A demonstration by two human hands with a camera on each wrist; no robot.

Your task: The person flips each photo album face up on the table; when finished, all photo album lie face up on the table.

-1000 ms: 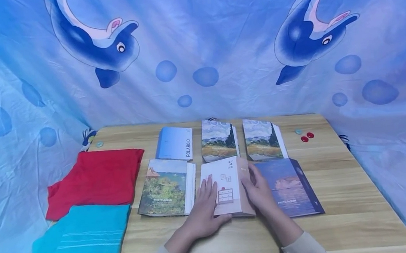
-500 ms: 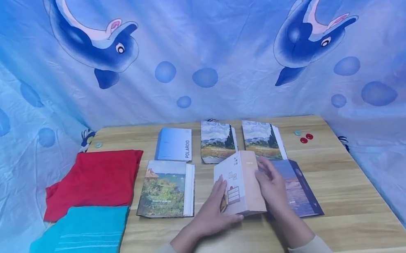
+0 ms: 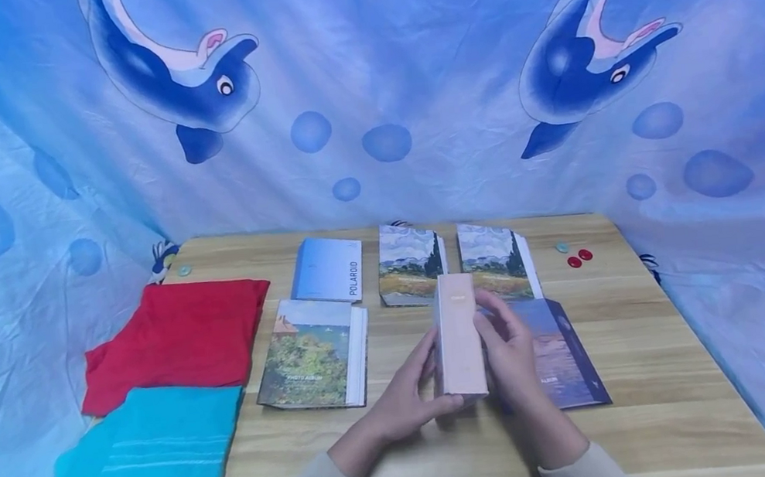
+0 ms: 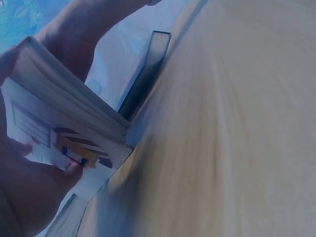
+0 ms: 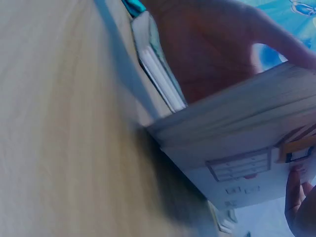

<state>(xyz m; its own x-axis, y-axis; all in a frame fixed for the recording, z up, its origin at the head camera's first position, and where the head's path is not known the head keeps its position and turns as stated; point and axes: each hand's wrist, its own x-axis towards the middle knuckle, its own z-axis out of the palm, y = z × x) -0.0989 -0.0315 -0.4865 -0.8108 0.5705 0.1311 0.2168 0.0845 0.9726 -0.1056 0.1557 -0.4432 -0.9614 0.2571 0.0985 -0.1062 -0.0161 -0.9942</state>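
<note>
**Pale album tipped up onto its edge**

Turned since a second ago: then flat on the counter (image 3: 648, 366) with its drawer-chest cover up, now stood on its page edge, pinkish spine (image 3: 459, 339) facing the head camera. Left hand (image 3: 406, 399) curled against the cover side, fingers spread on the drawer picture (image 4: 74, 148) in the left wrist view, thumb under the near end. Right hand (image 3: 514, 357) wrapped round the other side, fingertips over the top of the spine. Both gripping the pale photo album (image 5: 237, 143), its lower edge touching or just clear of the wood near the counter's middle; cannot tell which.

Judged as the lifting-and-turning step, midway through. Next move calls for a firm two-sided hold so the pages stay closed, and for room to set it down without catching the neighbours.

Just beside, partly under the right wrist: the dark blue photo album (image 3: 564, 367). To the left, the garden-painting album (image 3: 311, 355). Beyond, the blue Polaroid album (image 3: 328, 269) and two wheat-field albums (image 3: 409, 263) (image 3: 492, 254). Further out, the red cloth (image 3: 183, 337), the turquoise towel (image 3: 159, 441), and small red and blue tokens (image 3: 576, 257).
</note>
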